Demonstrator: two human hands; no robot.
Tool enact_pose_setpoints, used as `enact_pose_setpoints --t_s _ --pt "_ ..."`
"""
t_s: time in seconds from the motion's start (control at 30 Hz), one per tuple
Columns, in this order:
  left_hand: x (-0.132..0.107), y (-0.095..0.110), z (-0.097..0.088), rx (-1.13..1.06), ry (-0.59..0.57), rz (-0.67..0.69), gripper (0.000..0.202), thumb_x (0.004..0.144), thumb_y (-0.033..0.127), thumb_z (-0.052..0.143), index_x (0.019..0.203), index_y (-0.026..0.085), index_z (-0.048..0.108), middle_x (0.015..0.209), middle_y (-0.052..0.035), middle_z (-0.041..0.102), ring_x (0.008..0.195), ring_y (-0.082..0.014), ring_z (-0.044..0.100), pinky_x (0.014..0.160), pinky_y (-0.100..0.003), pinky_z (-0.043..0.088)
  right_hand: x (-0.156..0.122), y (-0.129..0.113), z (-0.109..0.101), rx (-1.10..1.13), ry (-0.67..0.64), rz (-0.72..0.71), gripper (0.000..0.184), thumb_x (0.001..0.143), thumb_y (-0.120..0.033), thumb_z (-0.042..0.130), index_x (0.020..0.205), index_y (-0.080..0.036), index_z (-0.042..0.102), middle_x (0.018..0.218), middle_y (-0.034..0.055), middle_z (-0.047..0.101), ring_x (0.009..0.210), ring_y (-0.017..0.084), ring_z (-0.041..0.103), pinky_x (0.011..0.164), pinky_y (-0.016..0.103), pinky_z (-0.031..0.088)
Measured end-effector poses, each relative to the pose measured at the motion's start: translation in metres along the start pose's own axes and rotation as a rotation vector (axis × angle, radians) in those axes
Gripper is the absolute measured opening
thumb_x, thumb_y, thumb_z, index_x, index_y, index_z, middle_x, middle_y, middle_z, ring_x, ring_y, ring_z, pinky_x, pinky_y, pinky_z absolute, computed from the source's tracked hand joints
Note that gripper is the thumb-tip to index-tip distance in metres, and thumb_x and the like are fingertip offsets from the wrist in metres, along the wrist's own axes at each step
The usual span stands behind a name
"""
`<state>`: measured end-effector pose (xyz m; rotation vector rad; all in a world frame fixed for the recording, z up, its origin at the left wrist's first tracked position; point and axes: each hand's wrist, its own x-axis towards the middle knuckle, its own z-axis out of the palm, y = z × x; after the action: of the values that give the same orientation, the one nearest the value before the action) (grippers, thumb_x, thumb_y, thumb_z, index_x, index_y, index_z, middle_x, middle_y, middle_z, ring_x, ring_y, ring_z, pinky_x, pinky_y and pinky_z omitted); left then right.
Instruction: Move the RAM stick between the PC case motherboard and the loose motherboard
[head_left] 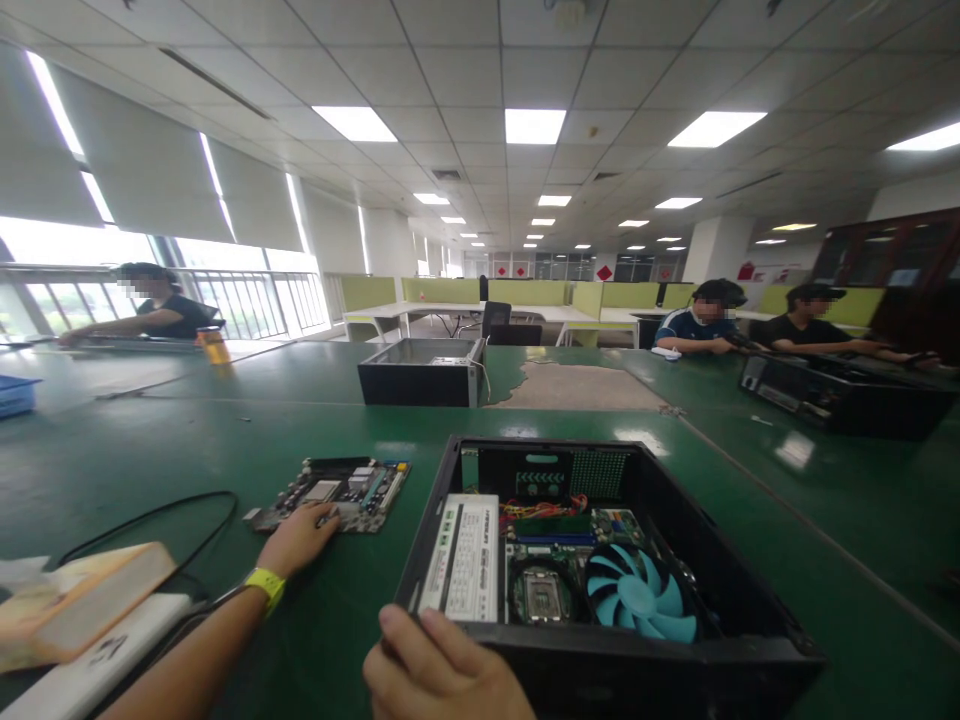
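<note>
An open black computer case [720, 570] lies on the green table [150, 450] in front of me, with a white power supply [465, 555], a blue fan [637, 595] and a board inside. My right hand [442, 670] is wrapped over the case's near wall. A loose motherboard [337, 490] lies to the left of the case. My left hand [300, 540], with a yellow wristband [266, 585], reaches out and its fingers rest on the motherboard's near edge, curled over it.
A second black case [420, 375] stands farther back. A black cable [172, 510], a tan box [82, 600] and a white object [97, 660] lie at the near left. One person sits at the far left, two at the right with another case [840, 395].
</note>
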<state>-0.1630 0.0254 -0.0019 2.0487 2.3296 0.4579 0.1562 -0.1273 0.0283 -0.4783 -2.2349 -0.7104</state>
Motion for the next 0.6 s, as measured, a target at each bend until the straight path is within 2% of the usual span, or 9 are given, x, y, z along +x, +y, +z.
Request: enact_pose_setpoints --t_s 0.1,0.23,0.33,0.43,0.6 --pt "-0.010 0.008 0.000 0.032 -0.023 0.017 0.047 0.079 0.044 0.038 0.108 0.016 0.063 0.119 -0.0096 0.060 0.102 -0.0260 0.058 0.088 -0.034 0.043 -0.007 0.039 -0.021 0.075 -0.234 -0.025 0.032 0.090 -0.032 0.040 0.111 -0.018 0.059 0.131 -0.0038 0.051 0.135 0.020 0.018 0.113 0.033 0.016" --pt "-0.031 0.030 0.001 0.060 0.000 0.105 0.050 0.081 0.046 0.037 0.109 0.015 0.063 0.121 -0.0124 0.057 0.103 -0.0262 0.058 0.088 -0.036 0.044 -0.025 0.100 -0.038 0.044 -0.471 0.160 0.038 0.088 -0.032 0.041 0.122 -0.020 0.052 0.136 -0.0012 0.045 0.137 0.021 0.011 0.113 0.041 0.000" --pt "-0.053 0.056 0.003 0.037 0.008 0.168 0.045 0.081 0.045 0.040 0.107 0.017 0.066 0.123 -0.0115 0.057 0.106 -0.0262 0.057 0.092 -0.036 0.042 -0.048 0.148 -0.035 -0.066 -0.543 0.280 0.039 0.085 -0.033 0.044 0.122 -0.024 0.053 0.138 -0.0014 0.043 0.137 0.023 0.011 0.112 0.045 -0.001" --pt "-0.079 0.091 0.005 -0.014 -0.011 0.219 0.038 0.080 0.043 0.046 0.105 0.023 0.067 0.124 -0.0086 0.057 0.110 -0.0256 0.054 0.096 -0.038 0.038 -0.076 0.197 -0.032 -0.183 -0.606 0.368 0.042 0.081 -0.035 0.048 0.121 -0.026 0.055 0.140 -0.0015 0.040 0.136 0.027 0.011 0.110 0.049 0.002" --pt "-0.124 0.154 0.013 -0.154 -0.032 0.300 0.031 0.075 0.038 0.055 0.102 0.029 0.068 0.124 -0.0076 0.058 0.112 -0.0259 0.054 0.095 -0.040 0.039 -0.125 0.266 -0.045 -0.341 -0.749 0.533 0.048 0.077 -0.032 0.049 0.124 -0.025 0.054 0.146 -0.0038 0.028 0.137 0.030 0.001 0.109 0.051 -0.001"
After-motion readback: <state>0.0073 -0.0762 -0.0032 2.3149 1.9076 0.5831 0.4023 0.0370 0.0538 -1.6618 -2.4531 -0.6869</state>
